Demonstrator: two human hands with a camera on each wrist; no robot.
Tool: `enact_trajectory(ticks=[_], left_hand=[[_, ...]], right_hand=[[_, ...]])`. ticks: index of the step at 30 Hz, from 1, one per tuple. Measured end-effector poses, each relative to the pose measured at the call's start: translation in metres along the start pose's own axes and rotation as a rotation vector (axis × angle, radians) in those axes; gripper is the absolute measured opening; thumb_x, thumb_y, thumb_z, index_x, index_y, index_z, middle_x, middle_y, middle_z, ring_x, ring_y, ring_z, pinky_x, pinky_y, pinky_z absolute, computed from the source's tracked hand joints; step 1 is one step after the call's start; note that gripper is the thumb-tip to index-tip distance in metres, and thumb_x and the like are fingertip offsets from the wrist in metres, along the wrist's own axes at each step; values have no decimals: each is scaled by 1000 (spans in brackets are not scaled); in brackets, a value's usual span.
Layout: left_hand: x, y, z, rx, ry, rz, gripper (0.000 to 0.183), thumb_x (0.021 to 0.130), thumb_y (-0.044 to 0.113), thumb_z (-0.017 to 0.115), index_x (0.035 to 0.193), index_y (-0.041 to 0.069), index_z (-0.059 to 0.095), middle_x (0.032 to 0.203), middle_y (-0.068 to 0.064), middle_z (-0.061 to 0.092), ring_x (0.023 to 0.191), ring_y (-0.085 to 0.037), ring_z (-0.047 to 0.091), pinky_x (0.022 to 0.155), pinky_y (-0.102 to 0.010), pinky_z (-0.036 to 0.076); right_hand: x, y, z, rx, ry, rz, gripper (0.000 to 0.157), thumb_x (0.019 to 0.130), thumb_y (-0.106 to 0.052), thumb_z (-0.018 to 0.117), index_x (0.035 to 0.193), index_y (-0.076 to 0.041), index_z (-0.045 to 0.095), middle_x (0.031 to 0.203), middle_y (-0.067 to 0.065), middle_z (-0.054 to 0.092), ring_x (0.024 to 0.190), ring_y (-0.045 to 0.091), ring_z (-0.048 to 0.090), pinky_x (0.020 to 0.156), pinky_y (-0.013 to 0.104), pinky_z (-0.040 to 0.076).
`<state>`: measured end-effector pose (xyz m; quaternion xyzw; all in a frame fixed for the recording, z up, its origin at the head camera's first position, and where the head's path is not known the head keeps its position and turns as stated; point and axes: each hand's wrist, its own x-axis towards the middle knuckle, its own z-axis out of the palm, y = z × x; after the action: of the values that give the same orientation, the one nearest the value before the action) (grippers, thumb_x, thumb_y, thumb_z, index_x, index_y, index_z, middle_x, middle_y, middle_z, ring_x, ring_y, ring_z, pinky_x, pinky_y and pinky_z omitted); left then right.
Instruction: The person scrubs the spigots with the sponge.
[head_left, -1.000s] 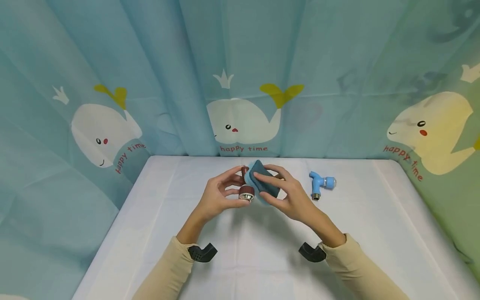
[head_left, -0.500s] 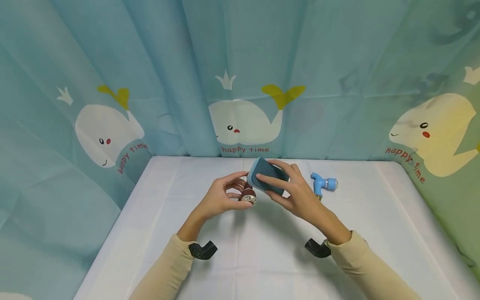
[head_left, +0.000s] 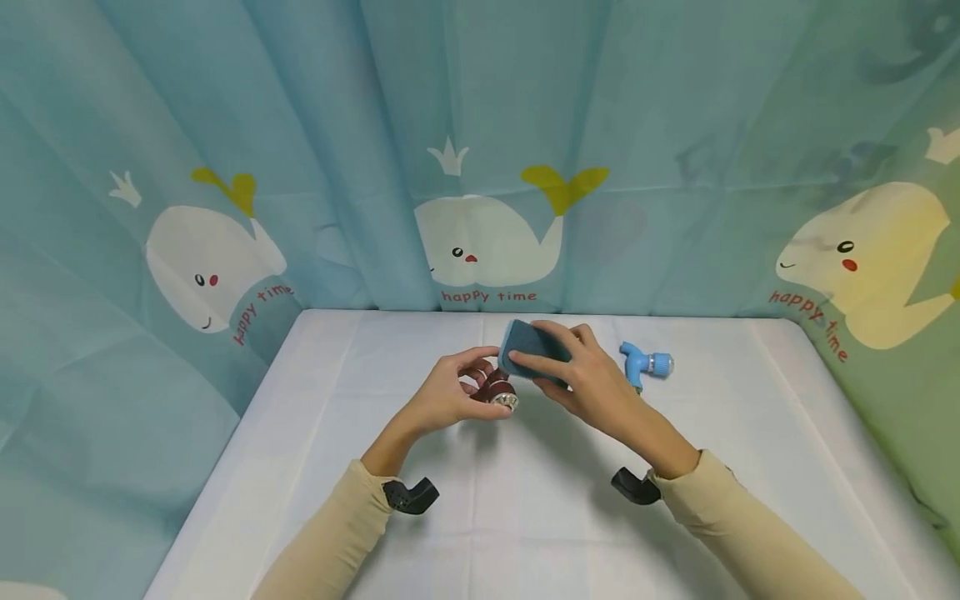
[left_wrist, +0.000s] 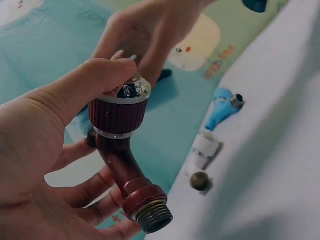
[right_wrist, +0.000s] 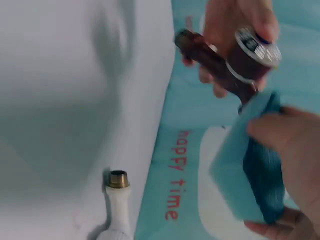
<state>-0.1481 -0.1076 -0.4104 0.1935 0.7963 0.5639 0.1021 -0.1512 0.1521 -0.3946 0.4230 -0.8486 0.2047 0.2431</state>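
Observation:
Over the table's far middle, in the head view, my left hand [head_left: 442, 396] holds a dark red water tap [left_wrist: 119, 162]. Its thumb lies on the silvery cap of the ribbed knob [left_wrist: 118, 116], while the fingers reach behind the body. The threaded end [left_wrist: 155, 217] points away from the palm. My right hand [head_left: 596, 383] grips a two-tone blue sponge [head_left: 536, 348] between thumb and fingers. In the right wrist view, the sponge's corner is right at the tap's spout end, beneath the knob. Part of the spout is hidden behind the sponge.
A light blue tap [head_left: 639, 363] lies on the white-covered table [head_left: 315, 467], right of my right hand. Near it lies a white tap [right_wrist: 119, 202] with a brass threaded end, hidden in the head view. A whale-print curtain [head_left: 337, 167] rises behind the table's far edge.
The red tap has tilted in my left hand, its capped knob turning toward the right. My right hand has shifted slightly right, and the sponge has gone from beside the tap to its upper end.

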Motion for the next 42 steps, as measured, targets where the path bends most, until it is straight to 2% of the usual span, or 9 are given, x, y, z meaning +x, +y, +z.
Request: enact_trajectory(ticks=[7, 14, 18, 23, 27, 29, 33, 37, 42], left_hand=[[2, 1, 0, 34, -1, 0, 83, 73, 20, 93, 146, 9, 56, 109, -6, 66, 98, -22, 60, 90, -41, 54], [2, 2, -1, 29, -7, 17, 82, 73, 19, 94, 146, 10, 57, 107, -7, 65, 96, -23, 60, 88, -42, 54], [2, -1, 0, 28, -8, 16, 81, 73, 19, 93, 145, 10, 57, 107, -5, 65, 96, -22, 61, 88, -40, 54], [1, -3, 1, 8, -18, 35, 79, 74, 19, 93, 145, 13, 58, 107, -6, 67, 96, -24, 62, 88, -42, 55], [1, -5, 2, -33, 1, 19, 80, 74, 20, 93, 146, 15, 57, 112, -8, 67, 100, -24, 63, 92, -39, 55], [0, -6, 3, -91, 11, -3, 79, 76, 18, 92, 147, 17, 56, 119, -8, 67, 104, -23, 64, 93, -36, 56], [0, -9, 4, -310, 8, -63, 72, 82, 8, 85, 144, 16, 48, 120, -16, 69, 100, -23, 69, 85, -33, 57], [0, -11, 8, -536, -17, -110, 64, 91, 10, 78, 134, 15, 31, 108, -20, 66, 79, -24, 70, 71, -35, 59], [0, -16, 11, -690, -25, -99, 61, 100, 25, 68, 135, 16, 20, 103, -13, 57, 69, -17, 57, 67, -30, 57]], right_hand=[[1, 0, -1, 0, -25, -13, 56, 84, -15, 87, 135, -31, 70, 148, 17, 50, 103, 36, 52, 69, 42, 58], [1, -3, -2, 50, -25, -1, 55, 85, -16, 86, 136, -30, 69, 149, 16, 50, 106, 36, 51, 69, 41, 58], [0, -2, 0, 37, 5, 29, 54, 84, -16, 87, 134, -29, 70, 148, 16, 50, 104, 36, 51, 68, 42, 57], [-2, -1, 1, 71, -20, 20, 54, 86, -17, 85, 136, -29, 69, 149, 17, 49, 103, 35, 51, 67, 40, 55], [-4, 7, 0, 44, 16, 102, 53, 86, -15, 85, 135, -26, 70, 149, 18, 49, 106, 38, 51, 72, 45, 55], [-7, 10, -2, 86, 51, 160, 52, 86, -14, 85, 135, -23, 70, 148, 19, 48, 113, 40, 51, 78, 50, 52], [-13, 13, -6, 198, 102, 214, 50, 86, -12, 84, 135, -18, 70, 147, 22, 49, 126, 42, 49, 88, 55, 50], [-19, 14, -7, 229, 114, 243, 50, 87, -11, 83, 135, -17, 70, 148, 22, 49, 121, 38, 52, 83, 50, 52], [-28, 16, -8, 230, 100, 288, 50, 87, -10, 83, 135, -17, 70, 149, 19, 49, 113, 31, 54, 74, 42, 54]])
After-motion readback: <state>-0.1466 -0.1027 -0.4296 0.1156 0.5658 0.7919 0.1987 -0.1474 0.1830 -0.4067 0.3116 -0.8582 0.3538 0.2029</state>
